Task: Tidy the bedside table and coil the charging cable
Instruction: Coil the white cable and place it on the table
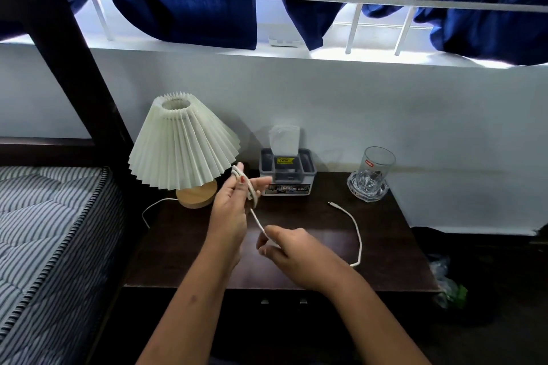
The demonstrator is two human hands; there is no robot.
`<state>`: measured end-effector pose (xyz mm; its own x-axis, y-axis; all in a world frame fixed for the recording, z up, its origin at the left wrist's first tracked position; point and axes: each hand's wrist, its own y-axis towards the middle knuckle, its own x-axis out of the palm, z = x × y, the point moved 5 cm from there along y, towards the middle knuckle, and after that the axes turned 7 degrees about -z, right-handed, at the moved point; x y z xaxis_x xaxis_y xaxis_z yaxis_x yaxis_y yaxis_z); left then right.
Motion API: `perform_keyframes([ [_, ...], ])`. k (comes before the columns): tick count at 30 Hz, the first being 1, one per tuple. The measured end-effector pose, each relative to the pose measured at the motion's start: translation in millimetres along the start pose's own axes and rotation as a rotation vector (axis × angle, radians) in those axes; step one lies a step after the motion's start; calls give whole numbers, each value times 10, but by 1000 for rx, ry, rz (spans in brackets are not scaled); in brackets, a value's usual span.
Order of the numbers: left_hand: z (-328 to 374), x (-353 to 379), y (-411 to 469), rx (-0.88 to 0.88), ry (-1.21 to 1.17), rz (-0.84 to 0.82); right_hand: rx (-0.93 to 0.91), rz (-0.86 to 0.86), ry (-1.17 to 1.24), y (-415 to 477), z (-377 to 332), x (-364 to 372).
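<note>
Charging cable (357,234) is white and thin, partly coiled. Several loops are wrapped around the fingers of the left hand (229,207), which is raised above the bedside table (184,258) just in front of the lamp (184,145) — that hand is closed on the loops, thumb across them. From the coil a straight run drops down and right into the right hand (292,249), which pinches the cable between thumb and fingertips just above the tabletop.

Past the right hand the free tail lies on the dark wood surface: it comes out to the right, curves in an arc toward the far side and ends in a small plug near the middle of the table, well apart from the hands.

Other items on the table:
- lamp with pleated cream shade and round wooden base, far left; its own thin white cord trails off the left edge
- grey tissue box (287,175) at the far middle, against the wall
- clear glass (376,172) standing in a glass ashtray-like dish — far right

Striped mattress (44,231) sits to the left of the table.
</note>
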<state>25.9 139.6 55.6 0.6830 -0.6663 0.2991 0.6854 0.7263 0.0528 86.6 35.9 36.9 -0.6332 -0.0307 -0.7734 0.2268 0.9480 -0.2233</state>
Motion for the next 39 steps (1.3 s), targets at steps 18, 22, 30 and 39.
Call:
perform_keyframes([
  [18, -143, 348, -203, -360, 225, -557, -128, 550, 442, -206, 330, -663],
  [22, -97, 383, -161, -272, -78, -582, -138, 558, 643, -150, 337, -630],
  [30, 49, 279, -69, -111, -476, -365, -1, 451, 470, 4, 267, -378],
  [39, 35, -95, 33, 102, -218, 69, -21, 81, -23, 6, -78, 4],
])
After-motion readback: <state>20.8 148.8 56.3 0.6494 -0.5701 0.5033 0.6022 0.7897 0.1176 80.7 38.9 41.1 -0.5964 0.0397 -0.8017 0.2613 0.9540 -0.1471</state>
